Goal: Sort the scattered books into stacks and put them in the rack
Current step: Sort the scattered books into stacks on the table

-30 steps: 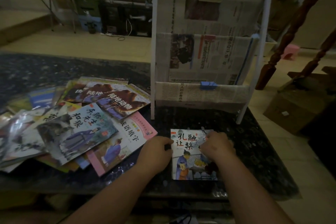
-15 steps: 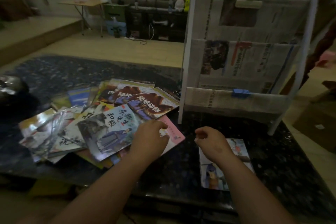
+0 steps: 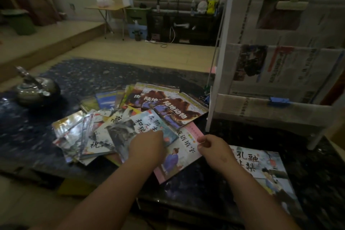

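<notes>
Because the pink book [image 3: 179, 157], half under the pile [image 3: 119, 129] on the table [image 3: 89, 80], looks thin, floppy and slick, its free edge, pinched by the right hand [image 3: 214, 148], suits best, while the flat-fingered left hand [image 3: 147, 147] pins the pile.

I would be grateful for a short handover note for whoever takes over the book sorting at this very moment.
Left hand: rests on the blue-cover book in the pile; whether it grips cannot be told.
Right hand: fingers curled, pinching the right edge of the pink book.
Things: scattered pile on the dark table, left of the white rack; one single book lies alone in front of the rack.
Done: only that single book is set apart; no books show in the rack.
Left: stack the pile, then load the rack.
</notes>
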Available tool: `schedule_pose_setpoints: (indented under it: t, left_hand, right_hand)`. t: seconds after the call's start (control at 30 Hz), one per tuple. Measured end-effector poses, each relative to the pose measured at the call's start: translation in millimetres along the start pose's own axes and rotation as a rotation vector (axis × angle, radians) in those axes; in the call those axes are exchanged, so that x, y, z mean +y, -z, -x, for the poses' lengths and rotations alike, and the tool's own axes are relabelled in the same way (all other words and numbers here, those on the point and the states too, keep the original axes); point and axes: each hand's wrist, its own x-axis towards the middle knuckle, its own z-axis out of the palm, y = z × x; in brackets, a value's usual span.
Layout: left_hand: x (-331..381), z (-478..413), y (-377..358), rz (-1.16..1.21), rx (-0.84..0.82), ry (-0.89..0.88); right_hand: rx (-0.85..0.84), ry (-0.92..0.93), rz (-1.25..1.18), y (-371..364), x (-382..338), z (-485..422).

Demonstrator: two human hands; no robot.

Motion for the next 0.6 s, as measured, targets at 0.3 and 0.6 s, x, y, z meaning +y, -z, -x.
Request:
schedule_pose_setpoints:
  t: [0.3,0.6]
  left_hand:
    - [35,7,3,-0.099,0.132,-0.158]
    - [46,16,-7,0.114,0.084,-0.308]
  right_hand:
    - [-0.061,-0.286,-0.759,0,-17,5]
    - [0.008,-0.268,-0.614,8,-9,9]
